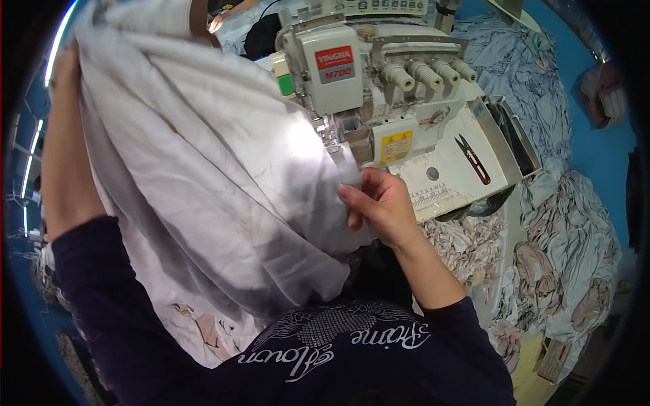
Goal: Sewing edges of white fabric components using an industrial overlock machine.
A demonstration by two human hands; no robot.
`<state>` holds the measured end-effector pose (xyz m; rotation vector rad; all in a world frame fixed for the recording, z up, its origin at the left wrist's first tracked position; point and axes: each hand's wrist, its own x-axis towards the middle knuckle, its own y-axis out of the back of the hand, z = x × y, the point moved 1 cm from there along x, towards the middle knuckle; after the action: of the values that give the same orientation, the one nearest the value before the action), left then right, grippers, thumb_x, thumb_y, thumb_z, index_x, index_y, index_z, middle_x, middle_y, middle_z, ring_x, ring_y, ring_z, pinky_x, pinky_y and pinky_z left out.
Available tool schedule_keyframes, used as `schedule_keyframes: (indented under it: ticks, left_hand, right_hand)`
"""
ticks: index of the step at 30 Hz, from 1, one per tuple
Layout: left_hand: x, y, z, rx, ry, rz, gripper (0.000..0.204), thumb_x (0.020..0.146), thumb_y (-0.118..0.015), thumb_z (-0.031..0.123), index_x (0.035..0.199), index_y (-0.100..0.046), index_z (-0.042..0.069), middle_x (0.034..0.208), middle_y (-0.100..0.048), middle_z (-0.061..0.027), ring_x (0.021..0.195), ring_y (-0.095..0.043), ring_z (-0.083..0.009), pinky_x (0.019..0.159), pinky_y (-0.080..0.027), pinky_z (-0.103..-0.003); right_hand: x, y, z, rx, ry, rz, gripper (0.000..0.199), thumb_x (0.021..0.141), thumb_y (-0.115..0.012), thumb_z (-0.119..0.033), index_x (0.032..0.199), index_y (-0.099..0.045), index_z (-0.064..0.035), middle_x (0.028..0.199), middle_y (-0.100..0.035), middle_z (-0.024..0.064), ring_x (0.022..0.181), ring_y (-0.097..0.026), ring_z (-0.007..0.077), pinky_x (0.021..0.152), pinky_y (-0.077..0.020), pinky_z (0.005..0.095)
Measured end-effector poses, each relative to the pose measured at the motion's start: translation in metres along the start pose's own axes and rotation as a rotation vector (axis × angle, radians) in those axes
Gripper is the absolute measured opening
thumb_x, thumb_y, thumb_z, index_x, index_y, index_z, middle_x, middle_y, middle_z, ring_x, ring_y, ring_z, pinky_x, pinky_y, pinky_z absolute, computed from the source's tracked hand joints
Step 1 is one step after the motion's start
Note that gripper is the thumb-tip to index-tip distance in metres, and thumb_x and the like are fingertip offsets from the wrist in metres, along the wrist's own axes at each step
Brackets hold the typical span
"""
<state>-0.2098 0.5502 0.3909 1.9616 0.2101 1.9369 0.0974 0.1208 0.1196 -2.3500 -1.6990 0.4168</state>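
A large piece of light grey-white fabric point(223, 162) hangs across the left and middle of the view. My left hand point(68, 62), raised high at the far left, grips its upper part; the fingers are partly hidden by the cloth. Near the needle area, my right hand point(380, 203) pinches the fabric's right edge between thumb and fingers. That edge runs up to the presser foot point(330, 132) of a white overlock sewing machine point(332, 95), where a bright lamp lights the cloth.
Thread snips point(474, 159) with dark red handles lie on the machine's white bed point(450, 183). Several tension knobs point(426, 76) line the machine's front. Heaps of pale crumpled cloth point(535, 237) fill the right side. Fabric scraps point(467, 247) sit below the bed.
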Motion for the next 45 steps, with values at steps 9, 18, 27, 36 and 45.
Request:
schedule_keyframes:
  ticks: [9, 18, 27, 36, 45]
  left_hand:
    - [-0.357, 0.233, 0.094, -0.62, -0.343, -1.275, 0.046, 0.068, -0.075, 0.017, 0.109, -0.059, 0.006, 0.106, -0.059, -0.0157, 0.094, -0.059, -0.0315, 0.08, -0.047, -0.034]
    - [-0.336, 0.203, 0.069, -0.589, 0.174, -0.59, 0.02, 0.082, -0.052, -0.001, 0.101, -0.058, 0.0, 0.074, -0.057, -0.0112, 0.062, -0.053, -0.0162, 0.06, -0.044, -0.027]
    - [-0.263, 0.112, 0.059, -0.988, 0.211, -0.236, 0.02, 0.085, -0.051, 0.002, 0.104, -0.057, 0.0, 0.082, -0.058, 0.0014, 0.074, -0.052, -0.0067, 0.07, -0.041, -0.019]
    - [-0.189, 0.037, 0.02, -0.837, 0.117, -0.197, 0.025, 0.084, -0.056, 0.011, 0.109, -0.058, 0.007, 0.076, -0.061, -0.0039, 0.068, -0.056, -0.0111, 0.066, -0.043, -0.024]
    - [-0.142, 0.037, 0.039, -0.601, 0.097, -0.126, 0.027, 0.083, -0.056, 0.025, 0.104, -0.06, 0.008, 0.085, -0.066, -0.0077, 0.077, -0.062, -0.0198, 0.071, -0.045, -0.03]
  right_hand:
    - [-0.005, -0.008, -0.001, -0.017, 0.0, -0.07, 0.015, 0.082, -0.067, -0.013, 0.077, -0.057, -0.0027, 0.062, -0.056, 0.0009, 0.046, -0.052, 0.007, 0.043, -0.0424, 0.02]
    - [-0.001, -0.008, 0.002, 0.049, 0.0, -0.098, 0.014, 0.082, -0.067, -0.011, 0.083, -0.059, -0.0005, 0.063, -0.058, 0.0025, 0.046, -0.052, 0.007, 0.044, -0.0429, 0.0202]
    - [-0.002, -0.006, 0.002, 0.071, 0.011, -0.115, 0.013, 0.083, -0.066, -0.011, 0.081, -0.057, -0.0011, 0.062, -0.057, 0.0015, 0.046, -0.053, 0.007, 0.043, -0.0434, 0.0196]
    - [-0.003, -0.009, 0.0, 0.069, -0.006, -0.101, 0.015, 0.082, -0.067, -0.01, 0.077, -0.055, -0.0026, 0.061, -0.055, 0.0002, 0.046, -0.053, 0.0068, 0.042, -0.043, 0.0197]
    - [-0.002, -0.008, -0.004, 0.101, -0.033, -0.113, 0.017, 0.081, -0.068, -0.01, 0.075, -0.053, -0.0048, 0.062, -0.055, -0.0005, 0.045, -0.052, 0.0063, 0.042, -0.0419, 0.0189]
